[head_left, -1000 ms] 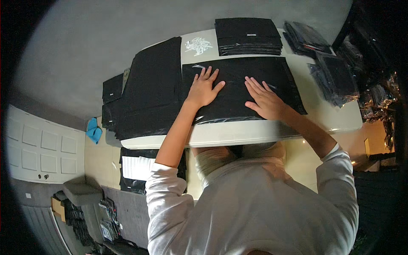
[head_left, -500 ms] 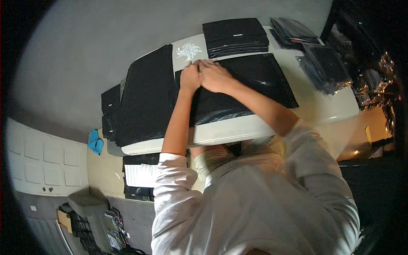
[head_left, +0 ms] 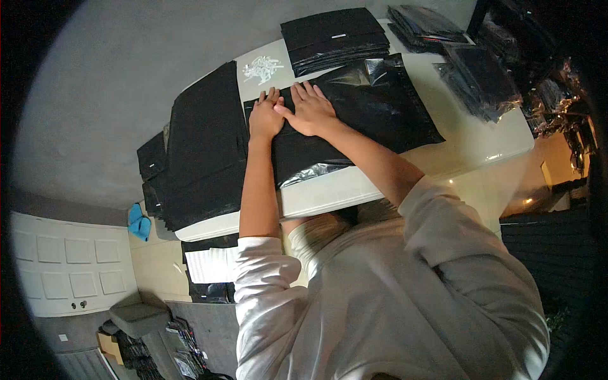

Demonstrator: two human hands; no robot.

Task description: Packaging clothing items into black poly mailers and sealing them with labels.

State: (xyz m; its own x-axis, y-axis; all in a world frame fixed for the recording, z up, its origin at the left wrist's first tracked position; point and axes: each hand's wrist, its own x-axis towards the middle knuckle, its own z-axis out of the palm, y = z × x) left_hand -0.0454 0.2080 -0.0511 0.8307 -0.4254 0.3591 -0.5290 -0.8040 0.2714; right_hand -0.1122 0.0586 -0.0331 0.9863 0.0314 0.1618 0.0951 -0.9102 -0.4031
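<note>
A glossy black plastic sheet or bag [head_left: 380,107] lies in front of me on the white table [head_left: 329,195]. Both hands press on its left end. My left hand [head_left: 266,118] rests flat there with its fingers stretched toward the far edge. Beside it my right hand [head_left: 310,109] is spread flat, its thumb touching the left hand. Neither holds anything. To the left lies a stack of matte black sheets [head_left: 206,145]. Beyond my hands sits a small heap of white strips [head_left: 262,68].
At the table's far side stands a pile of folded black items [head_left: 335,38]. Clear-wrapped dark packets [head_left: 478,82] lie at the right. White papers [head_left: 212,265] rest on black packages below the table's left end. A blue object [head_left: 139,221] is on the floor.
My hands, close together and blurred before, have moved slightly apart and now lie flat with fingers spread. The far right part of the black plastic shows more shiny creases. The whole view has shifted a little.
</note>
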